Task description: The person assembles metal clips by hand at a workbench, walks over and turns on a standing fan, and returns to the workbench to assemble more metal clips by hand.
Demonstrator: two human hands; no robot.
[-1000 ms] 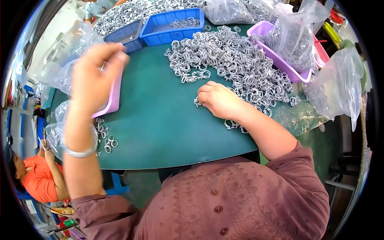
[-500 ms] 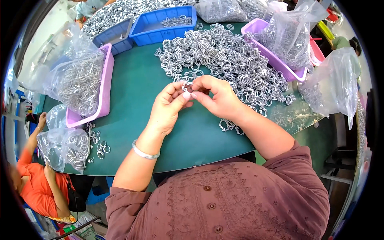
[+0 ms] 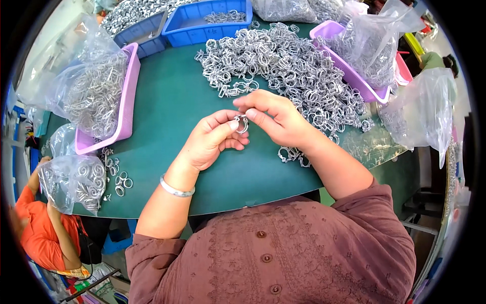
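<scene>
Over the middle of the table, my left hand (image 3: 207, 142) pinches a small silver-grey metal ring (image 3: 243, 124) between thumb and fingers, its loop facing up. My right hand (image 3: 277, 117) is close on its right side, the thumb tip by the ring's upper edge and the fingers stretched out above it, apart from the thumb. Part of the ring is covered by my left fingertips. Just beyond and right of my hands spreads a large pile of similar grey metal rings (image 3: 283, 63), with a few (image 3: 291, 154) lying beneath my right forearm.
Blue bins (image 3: 207, 33) stand at the back. A purple basket (image 3: 132, 96) with a bag of metal pieces is at left, another purple basket (image 3: 362, 88) at right. A bag of parts (image 3: 76, 180) and loose rings (image 3: 123, 182) lie front left, near a person in orange (image 3: 45, 228).
My right fingers have lifted and spread away from the thumb. The ring, turned in my left hand, now shows its round loop. The whole view has shifted slightly.
</scene>
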